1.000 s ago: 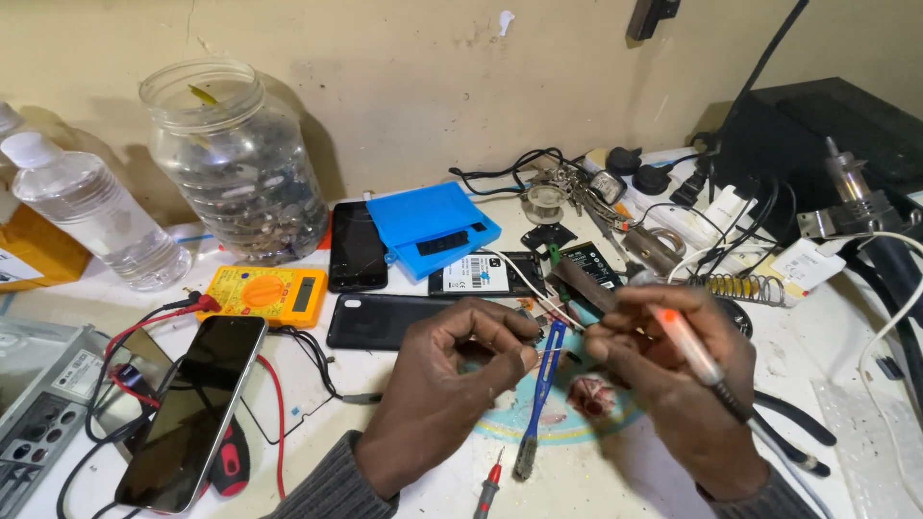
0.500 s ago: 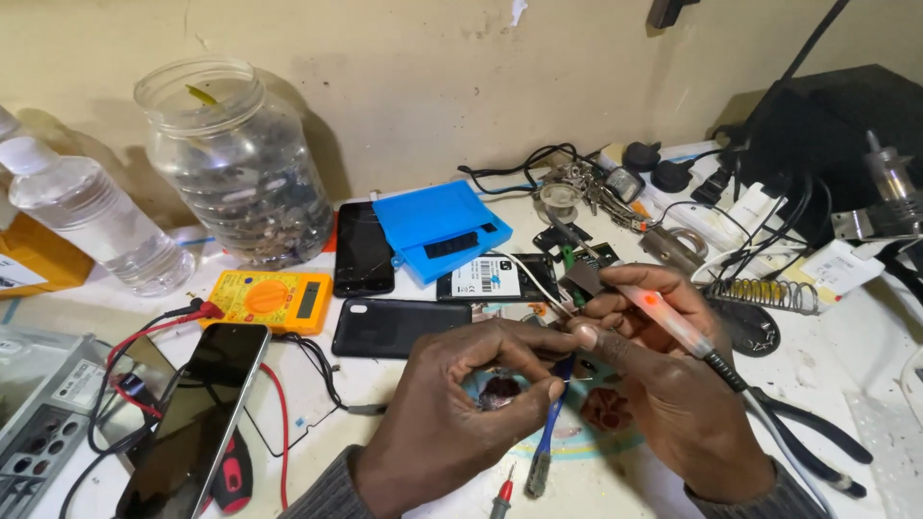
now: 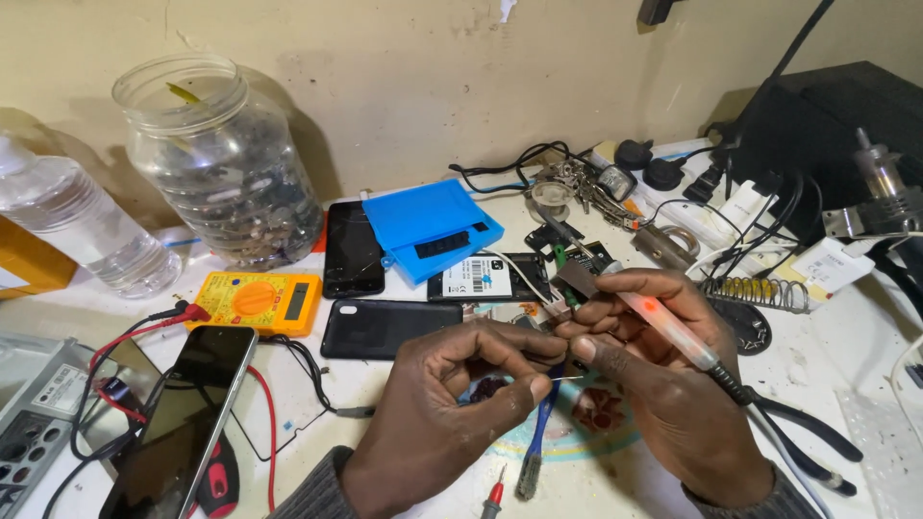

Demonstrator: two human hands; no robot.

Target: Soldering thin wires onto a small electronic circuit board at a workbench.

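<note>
Head view, thin wire [image 3: 567, 378] pinched by left hand [image 3: 433, 423], soldering iron [image 3: 673, 332] gripped in closed right hand [image 3: 673, 404], cluttered bench [image 3: 385, 384] below.

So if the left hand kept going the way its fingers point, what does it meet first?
The left hand points right, at the right hand; their fingertips look nearly touching around a thin wire, so probably that hand.

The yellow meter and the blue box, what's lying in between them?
A black phone lies face up between the yellow meter and the blue box, seen from the head camera.
</note>
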